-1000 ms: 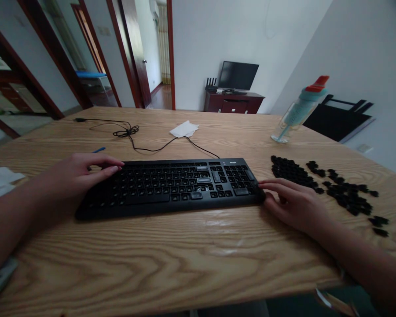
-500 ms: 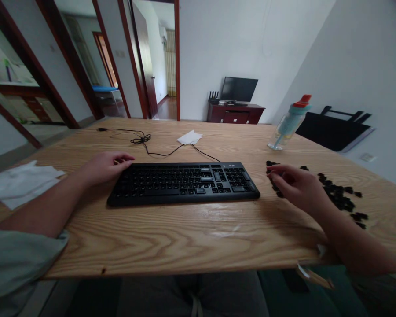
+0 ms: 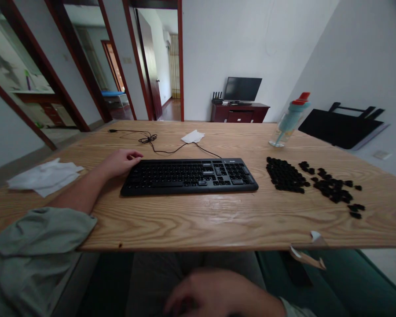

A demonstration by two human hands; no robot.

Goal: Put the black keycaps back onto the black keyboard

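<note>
We see the black computer keyboard (image 3: 188, 177) lying on the wooden table (image 3: 198, 224), many of its keycaps missing. Our left hand (image 3: 125, 159) is at its far left corner, the fingers loosely bent; whether they pinch the edge, we cannot tell. Our right hand (image 3: 211, 286) is blurred above the lap (image 3: 148, 275), its grip unclear. Black keycaps (image 3: 285, 175) lie right of the keyboard.

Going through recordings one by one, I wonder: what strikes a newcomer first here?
Probably the black keyboard in the middle of the table, the left hand at its far left corner. Small black pieces lie to its right, one patch dense, another scattered. Beyond them stands a red-topped bottle.
</note>
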